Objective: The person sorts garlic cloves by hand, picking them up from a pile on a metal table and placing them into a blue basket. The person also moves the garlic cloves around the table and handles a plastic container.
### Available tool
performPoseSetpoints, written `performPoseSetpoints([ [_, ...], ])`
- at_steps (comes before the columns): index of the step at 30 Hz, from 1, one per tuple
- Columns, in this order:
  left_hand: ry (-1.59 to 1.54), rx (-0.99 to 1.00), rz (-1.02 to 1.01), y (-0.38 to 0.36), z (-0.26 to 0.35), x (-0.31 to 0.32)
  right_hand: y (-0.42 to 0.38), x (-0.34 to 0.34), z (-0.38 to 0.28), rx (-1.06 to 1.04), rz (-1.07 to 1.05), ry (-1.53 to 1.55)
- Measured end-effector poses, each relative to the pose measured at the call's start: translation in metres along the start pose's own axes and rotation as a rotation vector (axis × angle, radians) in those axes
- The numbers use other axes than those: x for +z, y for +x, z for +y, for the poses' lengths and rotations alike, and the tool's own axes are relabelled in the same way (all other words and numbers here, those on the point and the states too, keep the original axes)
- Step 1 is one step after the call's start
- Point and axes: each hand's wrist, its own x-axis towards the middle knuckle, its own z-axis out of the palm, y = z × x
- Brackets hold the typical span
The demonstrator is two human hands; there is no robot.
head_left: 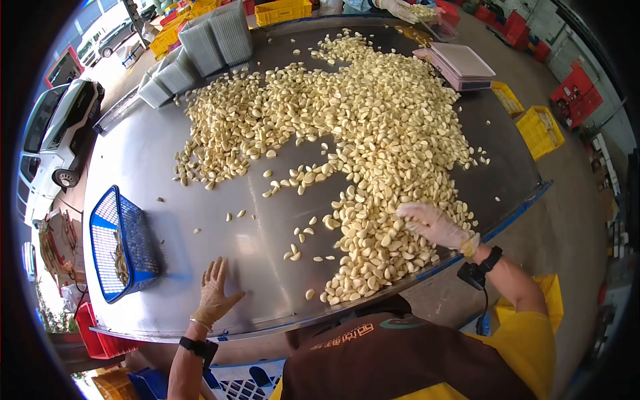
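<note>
Peeled garlic cloves [393,127] lie in a broad heap across the metal table [220,267]. My right hand [433,223], in a thin glove, rests on the heap near the table's right front edge; its fingertips touch cloves, and whether any is gripped is not clear. My left hand [217,293], also gloved, is over the bare metal near the front edge, fingers spread, holding nothing. Left of it stands a blue basket [137,247] with some brownish scraps inside. A few loose cloves [297,250] are scattered between my hands.
Stacked clear trays [213,37] stand at the back left. A scale [460,63] sits at the back right. Across the table, a co-worker's gloved hand [400,9] is near a tray. Yellow crates [540,133] are on the floor at the right.
</note>
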Motion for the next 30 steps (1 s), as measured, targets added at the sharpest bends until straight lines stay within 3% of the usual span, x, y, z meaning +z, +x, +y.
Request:
performPoseSetpoints([
  [1,-0.019,0.044,-0.004,0.02,0.022,0.008,-0.023,-0.02,0.019,0.14,0.165,-0.094],
  [3,0.098,0.115,-0.022,0.053,0.065,0.028,-0.068,-0.046,0.083,0.418,0.266,-0.36],
  [6,-0.034,0.298,0.016,0.091,0.117,0.055,-0.11,-0.062,0.135,0.969,0.17,-0.196],
  [9,-0.171,0.472,0.011,0.113,0.171,0.09,-0.106,-0.045,0.141,0.904,0.145,-0.271],
  [13,-0.291,0.391,0.062,0.145,0.268,0.107,-0.055,-0.011,0.103,0.882,0.087,-0.159],
  [14,-0.305,0.35,0.122,0.157,0.29,0.111,-0.046,-0.003,0.11,0.899,0.126,-0.094],
  [15,-0.319,0.312,0.182,0.169,0.312,0.113,-0.04,0.015,0.13,0.676,0.365,-0.172],
  [17,-0.448,0.251,0.2,0.197,0.357,0.105,-0.004,0.011,0.134,0.777,0.438,0.111],
  [19,-0.464,0.253,0.271,0.229,0.393,0.108,0.029,0.017,0.171,0.616,0.533,0.161],
  [20,-0.516,0.219,0.309,0.252,0.398,0.127,0.039,0.028,0.202,0.574,0.517,0.307],
  [21,-0.582,0.163,0.345,0.268,0.414,0.122,0.054,0.008,0.188,0.631,0.503,0.289],
  [23,-0.56,0.179,0.55,0.313,0.433,0.125,0.087,-0.022,0.185,0.378,0.637,0.278],
  [24,-0.554,0.185,0.562,0.33,0.439,0.118,0.107,-0.031,0.195,0.365,0.644,0.278],
  [26,-0.503,0.085,0.551,0.361,0.45,0.103,0.152,-0.037,0.232,0.666,0.41,-0.015],
  [27,-0.494,0.093,0.563,0.38,0.452,0.1,0.172,-0.038,0.254,0.655,0.423,-0.011],
  [29,-0.509,-0.01,0.639,0.42,0.454,0.099,0.216,-0.035,0.302,0.439,0.51,-0.032],
  [30,-0.491,-0.075,0.626,0.436,0.459,0.092,0.242,-0.031,0.335,0.427,0.525,-0.029],
])
